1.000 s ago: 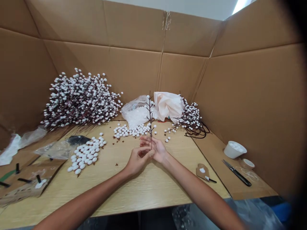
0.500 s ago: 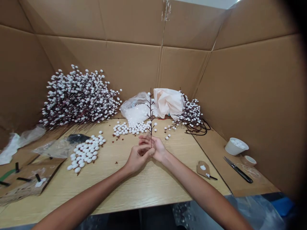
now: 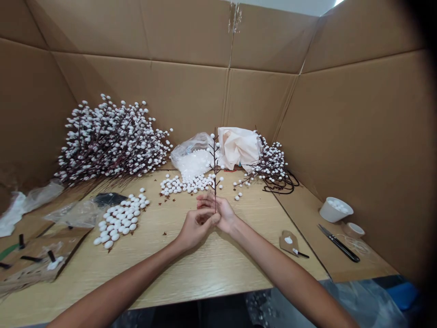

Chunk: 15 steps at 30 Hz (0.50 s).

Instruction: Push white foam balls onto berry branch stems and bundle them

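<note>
A thin dark twig (image 3: 215,169) with a few white buds stands upright over the wooden table (image 3: 211,269). My right hand (image 3: 221,211) is closed round its lower stem. My left hand (image 3: 195,226) pinches against the stem's base, touching the right hand; whether it holds a bud I cannot make out. Loose white buds lie in a pile (image 3: 120,219) to the left and in a second scatter (image 3: 189,184) just beyond my hands.
A big heap of finished white-budded branches (image 3: 111,141) lies at the back left, a smaller bunch (image 3: 271,165) at the back right. Plastic bags (image 3: 218,150), a white bowl (image 3: 335,209), a knife (image 3: 338,243), a small glue card (image 3: 288,241). Cardboard walls enclose everything.
My hands and the twig stay together in the same grip. Only the camera has tilted slightly.
</note>
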### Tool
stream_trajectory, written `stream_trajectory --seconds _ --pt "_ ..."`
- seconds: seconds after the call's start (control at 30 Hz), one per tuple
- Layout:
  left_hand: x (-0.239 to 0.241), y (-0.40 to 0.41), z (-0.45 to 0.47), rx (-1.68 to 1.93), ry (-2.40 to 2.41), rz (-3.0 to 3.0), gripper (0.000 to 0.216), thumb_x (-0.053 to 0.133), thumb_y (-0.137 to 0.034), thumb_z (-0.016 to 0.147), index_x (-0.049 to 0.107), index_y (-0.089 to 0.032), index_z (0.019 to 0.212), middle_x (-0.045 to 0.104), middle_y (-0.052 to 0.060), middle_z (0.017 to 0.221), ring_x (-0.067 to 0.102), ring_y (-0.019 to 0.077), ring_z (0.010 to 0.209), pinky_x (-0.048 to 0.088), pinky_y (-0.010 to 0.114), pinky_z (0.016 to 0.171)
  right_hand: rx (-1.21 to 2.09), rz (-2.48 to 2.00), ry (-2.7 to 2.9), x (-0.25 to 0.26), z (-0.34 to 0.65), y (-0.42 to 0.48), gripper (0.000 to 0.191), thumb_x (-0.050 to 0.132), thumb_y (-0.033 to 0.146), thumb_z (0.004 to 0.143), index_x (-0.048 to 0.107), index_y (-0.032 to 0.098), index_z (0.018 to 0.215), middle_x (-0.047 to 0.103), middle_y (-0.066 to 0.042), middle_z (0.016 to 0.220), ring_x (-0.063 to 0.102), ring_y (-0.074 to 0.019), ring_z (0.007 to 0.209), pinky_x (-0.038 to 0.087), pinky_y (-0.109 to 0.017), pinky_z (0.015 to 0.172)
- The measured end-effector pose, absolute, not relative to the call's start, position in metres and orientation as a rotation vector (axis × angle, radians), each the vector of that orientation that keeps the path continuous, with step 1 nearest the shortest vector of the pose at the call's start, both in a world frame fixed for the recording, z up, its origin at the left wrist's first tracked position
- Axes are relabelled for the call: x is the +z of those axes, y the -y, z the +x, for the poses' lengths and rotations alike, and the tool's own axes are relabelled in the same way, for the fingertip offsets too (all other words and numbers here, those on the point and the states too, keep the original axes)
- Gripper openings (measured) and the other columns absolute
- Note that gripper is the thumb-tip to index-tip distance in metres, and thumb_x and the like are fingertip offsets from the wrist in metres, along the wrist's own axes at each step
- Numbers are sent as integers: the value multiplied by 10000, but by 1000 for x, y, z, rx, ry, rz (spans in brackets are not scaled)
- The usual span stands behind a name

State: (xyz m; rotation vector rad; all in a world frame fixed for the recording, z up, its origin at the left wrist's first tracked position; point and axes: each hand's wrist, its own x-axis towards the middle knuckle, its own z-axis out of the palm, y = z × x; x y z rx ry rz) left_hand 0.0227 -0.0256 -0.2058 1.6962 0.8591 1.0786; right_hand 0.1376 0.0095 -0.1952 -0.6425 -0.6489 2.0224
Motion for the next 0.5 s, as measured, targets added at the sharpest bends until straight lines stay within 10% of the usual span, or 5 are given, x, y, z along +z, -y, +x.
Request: stream_trajectory --seconds 0.5 --pt "-203 26 23 1077 -930 1749 287 617 -349 804 719 -84 848 695 97 820 592 169 737 444 249 649 2025 -650 657 -198 137 -10 244 416 192 849 646 120 811 662 -33 655 617 -124 572 492 -232 561"
